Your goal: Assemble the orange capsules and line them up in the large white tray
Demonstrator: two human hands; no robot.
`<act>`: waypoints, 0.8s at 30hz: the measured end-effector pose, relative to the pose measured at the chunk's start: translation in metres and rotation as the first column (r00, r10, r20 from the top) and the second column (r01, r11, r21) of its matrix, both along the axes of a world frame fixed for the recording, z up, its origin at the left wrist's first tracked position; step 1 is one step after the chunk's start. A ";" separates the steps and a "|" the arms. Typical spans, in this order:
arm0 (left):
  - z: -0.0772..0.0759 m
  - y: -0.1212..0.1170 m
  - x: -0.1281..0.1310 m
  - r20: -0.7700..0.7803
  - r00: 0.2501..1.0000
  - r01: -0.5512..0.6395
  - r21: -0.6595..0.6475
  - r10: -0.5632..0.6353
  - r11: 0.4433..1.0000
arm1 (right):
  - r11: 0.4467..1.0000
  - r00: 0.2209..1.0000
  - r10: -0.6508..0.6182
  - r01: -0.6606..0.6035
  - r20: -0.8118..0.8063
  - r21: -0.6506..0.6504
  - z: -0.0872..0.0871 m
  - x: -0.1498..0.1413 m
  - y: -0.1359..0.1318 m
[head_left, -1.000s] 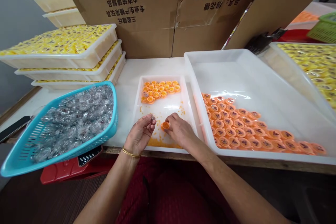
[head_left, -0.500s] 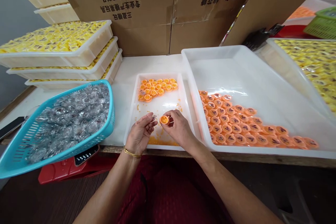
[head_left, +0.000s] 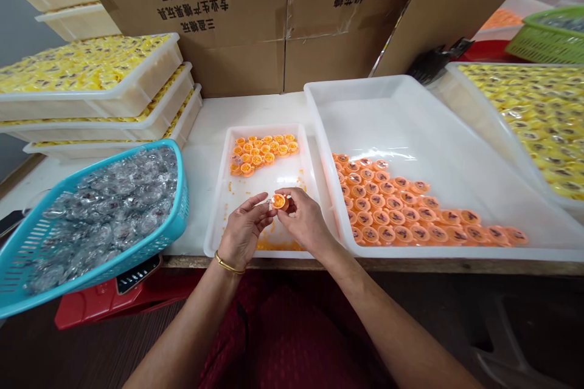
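My right hand pinches a small orange cup with orange bits inside, its mouth tilted toward me. Against the cup's left rim, my left hand holds a small clear plastic lid between thumb and fingers; most of the lid is hidden. Both hands are above a small white tray. At that tray's far end stand several open orange cups filled with bits, and loose orange bits lie along its near edge.
A blue basket of clear lids stands at left. At right, a large white tray holds rows of lidded orange cups. Stacked trays of yellow pieces rise at back left; a cardboard box stands behind.
The right hand has lifted the orange cup from the tray and turned its mouth up. The hands have come together, and the lid now touches the cup's rim. The view has shifted right.
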State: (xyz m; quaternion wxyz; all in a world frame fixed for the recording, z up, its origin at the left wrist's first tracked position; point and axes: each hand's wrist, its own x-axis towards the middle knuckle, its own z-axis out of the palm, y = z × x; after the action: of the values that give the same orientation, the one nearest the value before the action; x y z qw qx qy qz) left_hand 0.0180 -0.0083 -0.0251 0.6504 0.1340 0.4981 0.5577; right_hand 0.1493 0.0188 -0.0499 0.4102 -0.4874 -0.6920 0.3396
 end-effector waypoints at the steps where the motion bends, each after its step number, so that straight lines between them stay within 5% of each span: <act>1: 0.000 0.000 0.000 -0.009 1.000 0.017 -0.007 -0.017 1.000 | 1.000 1.000 0.010 -0.010 -0.008 0.001 0.001 0.000 0.000; 18: 0.000 0.001 -0.005 0.156 0.985 0.073 0.022 -0.075 0.997 | 0.996 0.981 0.002 -0.018 -0.195 -0.082 0.004 0.002 -0.002; 21: 0.003 0.001 -0.003 0.104 0.990 0.087 0.056 -0.093 0.995 | 0.997 0.978 0.004 -0.020 -0.209 -0.074 0.006 0.003 -0.002; 24: 0.005 0.001 -0.001 -0.111 0.989 0.109 0.115 -0.096 0.987 | 0.997 0.978 0.001 -0.017 -0.209 -0.074 0.008 0.003 -0.003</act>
State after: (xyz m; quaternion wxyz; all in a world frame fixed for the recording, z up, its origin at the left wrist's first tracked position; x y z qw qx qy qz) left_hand 0.0173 -0.0069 -0.0202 0.6419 0.2278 0.4892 0.5447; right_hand 0.1523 0.0162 -0.0418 0.4602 -0.4612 -0.6340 0.4166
